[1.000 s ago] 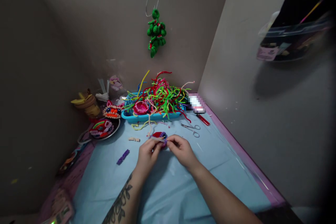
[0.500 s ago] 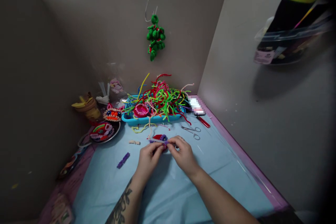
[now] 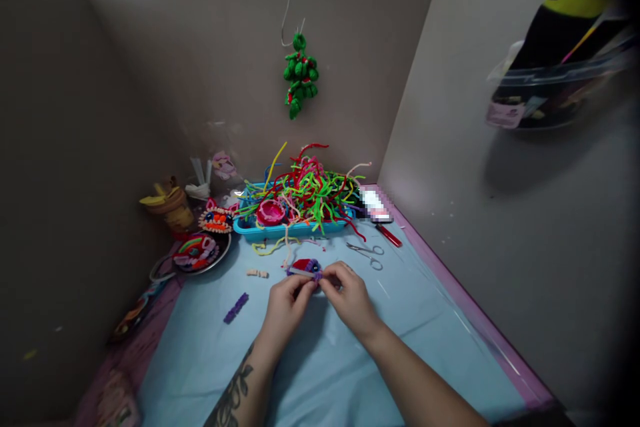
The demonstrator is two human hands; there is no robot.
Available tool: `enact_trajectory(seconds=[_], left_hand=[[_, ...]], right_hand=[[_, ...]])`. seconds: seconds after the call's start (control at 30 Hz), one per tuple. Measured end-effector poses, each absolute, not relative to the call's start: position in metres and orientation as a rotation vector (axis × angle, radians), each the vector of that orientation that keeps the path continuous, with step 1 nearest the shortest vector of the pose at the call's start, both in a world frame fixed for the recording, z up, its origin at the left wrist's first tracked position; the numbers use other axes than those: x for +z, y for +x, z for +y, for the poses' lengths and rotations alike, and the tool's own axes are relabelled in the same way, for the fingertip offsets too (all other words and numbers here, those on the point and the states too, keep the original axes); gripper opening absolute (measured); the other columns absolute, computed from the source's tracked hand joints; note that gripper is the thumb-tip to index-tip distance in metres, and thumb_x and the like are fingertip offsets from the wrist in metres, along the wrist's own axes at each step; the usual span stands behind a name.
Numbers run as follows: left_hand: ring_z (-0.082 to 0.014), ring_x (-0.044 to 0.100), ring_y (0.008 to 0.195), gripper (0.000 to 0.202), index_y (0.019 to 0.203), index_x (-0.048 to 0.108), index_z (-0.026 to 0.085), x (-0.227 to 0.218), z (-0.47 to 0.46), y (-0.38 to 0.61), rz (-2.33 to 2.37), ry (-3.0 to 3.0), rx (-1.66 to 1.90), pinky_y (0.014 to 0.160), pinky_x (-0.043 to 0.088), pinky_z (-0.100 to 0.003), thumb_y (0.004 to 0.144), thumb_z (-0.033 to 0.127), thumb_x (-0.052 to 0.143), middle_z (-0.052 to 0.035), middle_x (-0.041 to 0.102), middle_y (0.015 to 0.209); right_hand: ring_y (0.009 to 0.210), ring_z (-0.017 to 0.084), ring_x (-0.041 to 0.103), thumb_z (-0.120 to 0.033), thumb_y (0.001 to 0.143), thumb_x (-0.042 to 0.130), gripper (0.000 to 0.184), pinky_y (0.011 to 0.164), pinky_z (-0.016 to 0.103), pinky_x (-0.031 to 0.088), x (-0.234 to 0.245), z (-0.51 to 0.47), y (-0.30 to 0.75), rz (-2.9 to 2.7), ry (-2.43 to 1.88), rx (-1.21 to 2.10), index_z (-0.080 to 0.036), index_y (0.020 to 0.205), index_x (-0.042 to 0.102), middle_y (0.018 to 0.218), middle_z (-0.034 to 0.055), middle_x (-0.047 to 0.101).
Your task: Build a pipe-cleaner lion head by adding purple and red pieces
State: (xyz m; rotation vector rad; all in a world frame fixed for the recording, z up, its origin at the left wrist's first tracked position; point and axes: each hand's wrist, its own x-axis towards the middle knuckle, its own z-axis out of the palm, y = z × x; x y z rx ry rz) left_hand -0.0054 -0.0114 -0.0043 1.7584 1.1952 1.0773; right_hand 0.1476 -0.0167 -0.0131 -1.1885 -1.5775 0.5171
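Single head-worn camera, facing forward and down over blue-covered table (image 3: 430, 347). Rear partition (image 3: 200, 53) ahead. Left hand (image 3: 287, 307), right hand (image 3: 351, 300) at middle range, below frame centre.

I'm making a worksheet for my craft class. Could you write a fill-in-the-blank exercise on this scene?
1. The left hand and right hand are at a fuzzy craft piece with a large ____ patch.
2. Beyond the right hand lies a metal pair of ____.
3. The purple strip lies to the ____ of the left hand.
4. The tray piled with pipe cleaners is ____.

Missing words: red; scissors; left; blue.
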Motion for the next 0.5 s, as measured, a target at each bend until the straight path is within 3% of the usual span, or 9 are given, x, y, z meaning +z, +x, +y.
enact_trajectory(seconds=[0.23, 0.5], left_hand=[[-0.0181, 0.065, 0.076, 0.019, 0.088, 0.069, 0.017, -0.0053, -0.0116, -0.0029, 1.2, 1.733, 1.067, 0.069, 0.05, -0.027, 0.083, 0.029, 0.055, -0.0058, 0.072, 0.084], [-0.0184, 0.065, 0.077, 0.02, 0.088, 0.069, 0.017, -0.0062, -0.011, -0.0007, 1.19, 1.69, 1.057, 0.07, 0.05, -0.028, 0.082, 0.03, 0.056, -0.0059, 0.072, 0.085]], right_hand=[[0.078, 0.018, 0.06, -0.01, 0.079, 0.053, 0.017, 0.068, 0.028, 0.049, -0.0186, -0.0148, 0.1472, -1.568, -1.203, 0.541, -0.02, 0.088, 0.064, 0.082, 0.0045, 0.062], [0.076, 0.018, 0.059, -0.008, 0.078, 0.053, 0.016, 0.067, 0.029, 0.048, -0.0136, -0.0159, 0.1467, -1.618, -1.231, 0.478, -0.019, 0.082, 0.064, 0.078, 0.0039, 0.06]])
